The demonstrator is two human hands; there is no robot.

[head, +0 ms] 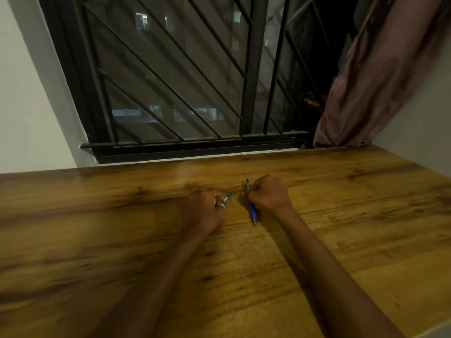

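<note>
Both of my hands rest on the wooden table [97, 240] near its middle. My right hand [268, 195] is curled into a fist around a blue pen [252, 208], which pokes out above and below the fist. My left hand [203, 209], with a ring on one finger, grips a small green object [228, 197]; only its green tip with a white band shows past the fingers. A short gap separates the two hands.
A window with a black metal grille [185, 76] stands right behind the table's far edge. A brownish curtain [380, 69] hangs at the right, its hem touching the tabletop. White walls flank the window.
</note>
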